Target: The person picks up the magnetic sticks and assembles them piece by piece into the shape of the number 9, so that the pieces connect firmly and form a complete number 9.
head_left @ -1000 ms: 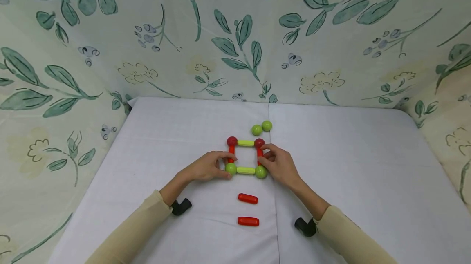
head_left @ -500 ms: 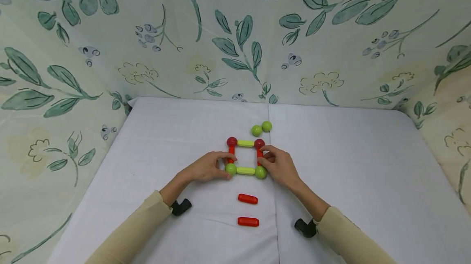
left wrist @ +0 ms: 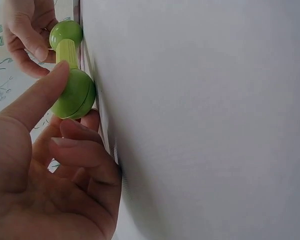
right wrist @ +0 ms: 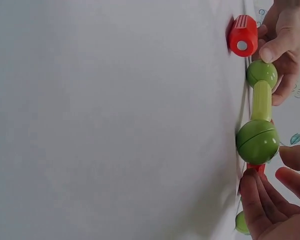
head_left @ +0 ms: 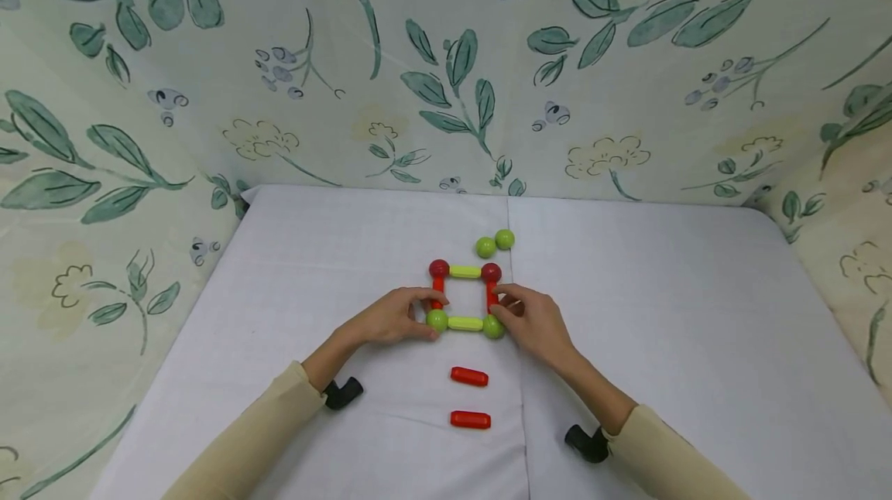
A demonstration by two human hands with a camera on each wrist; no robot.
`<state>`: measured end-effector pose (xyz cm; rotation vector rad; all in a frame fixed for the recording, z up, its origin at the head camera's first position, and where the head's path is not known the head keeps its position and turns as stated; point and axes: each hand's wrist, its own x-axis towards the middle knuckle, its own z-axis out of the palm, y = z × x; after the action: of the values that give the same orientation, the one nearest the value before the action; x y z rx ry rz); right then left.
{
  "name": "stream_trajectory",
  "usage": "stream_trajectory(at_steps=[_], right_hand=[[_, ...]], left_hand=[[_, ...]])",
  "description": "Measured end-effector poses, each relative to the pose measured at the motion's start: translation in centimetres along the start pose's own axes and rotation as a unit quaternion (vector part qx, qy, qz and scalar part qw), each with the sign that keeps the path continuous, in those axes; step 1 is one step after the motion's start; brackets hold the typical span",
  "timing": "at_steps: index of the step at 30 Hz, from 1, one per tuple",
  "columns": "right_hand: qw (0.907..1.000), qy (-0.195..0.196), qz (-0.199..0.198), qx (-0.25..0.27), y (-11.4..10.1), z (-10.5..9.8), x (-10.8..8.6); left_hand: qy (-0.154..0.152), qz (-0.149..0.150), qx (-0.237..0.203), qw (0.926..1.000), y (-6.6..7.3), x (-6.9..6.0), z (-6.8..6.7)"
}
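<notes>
A square of toy building rods and balls lies on the cloth: red balls (head_left: pixel 439 269) at the far corners, green balls (head_left: pixel 493 327) at the near ones. Yellow-green rods (head_left: pixel 465 323) form its near and far sides, red rods (head_left: pixel 492 299) the other two. My left hand (head_left: pixel 396 316) holds the near left green ball (left wrist: pixel 76 95), thumb against it, fingers around its far side. Beside the right red rod, my right hand (head_left: pixel 536 322) has its fingers loosely spread. In the right wrist view its thumb is close to the near right green ball (right wrist: pixel 258 142); contact is unclear.
Two loose red rods (head_left: pixel 470 376) lie on the white cloth (head_left: pixel 662 314) nearer to me. Beyond the square sit two loose green balls (head_left: pixel 485 247). A floral curtain (head_left: pixel 334 82) hangs behind the table. Black wrist devices (head_left: pixel 587 444) project below both forearms.
My right hand has slid slightly toward me and to the right, its fingers loosening along the red rod. The left hand stays put, and the square has hardly moved.
</notes>
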<state>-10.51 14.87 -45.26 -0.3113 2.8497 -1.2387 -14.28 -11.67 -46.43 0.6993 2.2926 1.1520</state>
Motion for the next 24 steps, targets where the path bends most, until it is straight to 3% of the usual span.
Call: stream_trajectory(at_steps=[13, 19, 24], right_hand=[[0.9984, 0.015, -0.038, 0.039, -1.6, 0.0, -3.4], [0.9935, -0.044, -0.033, 0.099, -2.2, 0.7, -4.7], [0.9894, -0.092, -0.014, 0.111, -1.9, 1.9, -5.3]], left_hand=[[0.000, 0.005, -0.003, 1.0000, -0.1, 0.0, 0.0], [0.001, 0.002, -0.005, 1.0000, -0.1, 0.0, 0.0], [0.000, 0.002, -0.002, 1.0000, -0.1, 0.0, 0.0]])
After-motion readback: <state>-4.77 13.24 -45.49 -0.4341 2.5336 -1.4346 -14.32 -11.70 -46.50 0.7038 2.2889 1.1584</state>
